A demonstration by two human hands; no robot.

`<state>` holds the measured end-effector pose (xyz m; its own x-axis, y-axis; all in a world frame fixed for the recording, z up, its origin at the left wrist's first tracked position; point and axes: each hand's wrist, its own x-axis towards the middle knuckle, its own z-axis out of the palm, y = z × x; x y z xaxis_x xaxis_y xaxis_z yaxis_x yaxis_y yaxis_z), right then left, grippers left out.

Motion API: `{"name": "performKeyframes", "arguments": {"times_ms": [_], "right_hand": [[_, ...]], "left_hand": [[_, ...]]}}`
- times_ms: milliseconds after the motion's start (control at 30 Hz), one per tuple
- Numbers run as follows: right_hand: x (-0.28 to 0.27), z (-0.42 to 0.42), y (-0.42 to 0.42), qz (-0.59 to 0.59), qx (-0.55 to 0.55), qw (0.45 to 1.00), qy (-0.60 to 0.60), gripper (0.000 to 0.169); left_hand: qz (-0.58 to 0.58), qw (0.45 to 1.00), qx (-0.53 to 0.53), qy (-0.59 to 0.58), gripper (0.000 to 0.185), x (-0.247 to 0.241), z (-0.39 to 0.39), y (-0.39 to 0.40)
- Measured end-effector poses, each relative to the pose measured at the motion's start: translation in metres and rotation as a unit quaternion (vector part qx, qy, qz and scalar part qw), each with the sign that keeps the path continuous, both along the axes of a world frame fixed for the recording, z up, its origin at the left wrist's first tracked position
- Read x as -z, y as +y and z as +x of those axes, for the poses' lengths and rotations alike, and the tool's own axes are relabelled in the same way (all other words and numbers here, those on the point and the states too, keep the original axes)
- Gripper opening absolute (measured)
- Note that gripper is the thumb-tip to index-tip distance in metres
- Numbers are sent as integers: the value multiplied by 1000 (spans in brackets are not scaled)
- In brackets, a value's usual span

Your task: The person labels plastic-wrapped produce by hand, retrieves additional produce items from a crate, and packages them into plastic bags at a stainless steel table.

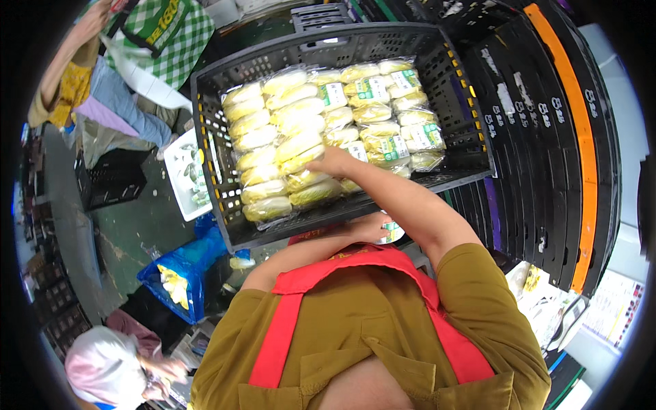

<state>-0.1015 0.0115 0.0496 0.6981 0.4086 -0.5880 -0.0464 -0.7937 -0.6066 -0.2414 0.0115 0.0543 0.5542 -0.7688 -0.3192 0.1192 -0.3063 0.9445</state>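
Note:
A black plastic crate (353, 210) stands before me, filled with rows of small pale-yellow napa cabbages (251, 138) packed in clear plastic film. Several packs on the right side bear green-and-white labels (373, 88); those on the left show none. My right hand (333, 161) reaches over the near wall and touches the packs near the middle. Its fingers are partly hidden, so I cannot tell whether they grip anything. Below the crate's near edge, close to my red apron (353, 261), my left hand (376, 224) holds what looks like a roll of printed labels (392, 233).
Black crates (523, 128) are stacked along the right, one with an orange edge (574, 154). A white bin (182, 174) and a blue plastic bag (187, 271) are at left. One person (77, 87) handles a green checked bag (179, 46); another (107, 364) is at lower left.

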Motion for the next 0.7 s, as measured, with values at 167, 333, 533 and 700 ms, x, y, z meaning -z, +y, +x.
{"name": "performKeyframes", "arguments": {"times_ms": [167,333,533,700], "right_hand": [[-31,5,-7,43,68,997,9,66],[-138,-35,-123,295,-12,950,103,46],[-218,-251,-385,453,195,870,-23,27],[-177,-408,-605,18,755,550,-356,18]], "left_hand": [[45,997,26,-59,56,57,-21,-15],[155,965,163,-138,37,1,17,-35],[109,973,202,-33,22,-1,18,-81],[154,964,215,-19,22,-13,15,-121]]}}
